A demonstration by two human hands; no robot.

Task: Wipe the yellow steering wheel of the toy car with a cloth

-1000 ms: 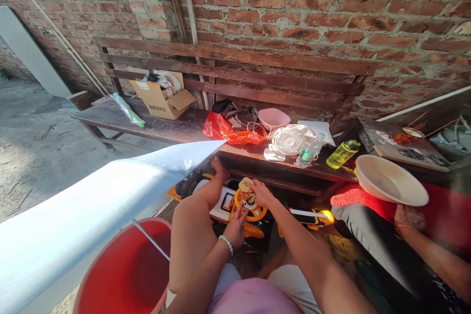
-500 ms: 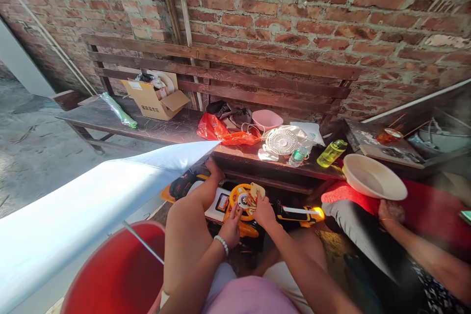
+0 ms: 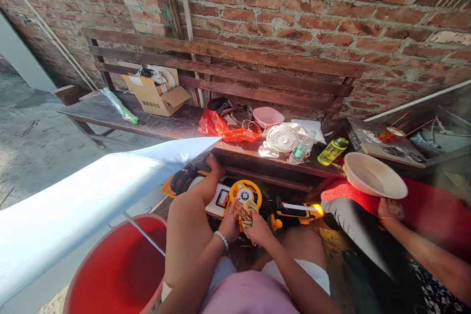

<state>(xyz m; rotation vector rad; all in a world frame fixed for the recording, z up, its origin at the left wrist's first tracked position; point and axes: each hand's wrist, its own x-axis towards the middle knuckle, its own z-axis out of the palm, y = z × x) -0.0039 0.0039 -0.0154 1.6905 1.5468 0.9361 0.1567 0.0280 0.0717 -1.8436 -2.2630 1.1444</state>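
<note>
Low in the middle of the head view, my left hand, with a white bead bracelet at its wrist, is closed on the left side of a small folded item. The item is pale yellow-green with a reddish-brown, shredded-looking middle; I cannot make out exactly what it is. My right hand grips its right side. Both hands are close together above my lap. Just beyond them is the yellow steering wheel of a ride-on toy, partly covered by the item and my fingers.
A wooden bench runs along the brick wall, holding a cardboard box, red bag, white fan and green bottle. A red tub stands at lower left. At right, another person's hand touches a cream basin.
My right hand has moved down and slightly left with the item, away from the steering wheel. My left hand has closed in on the item's other side.
</note>
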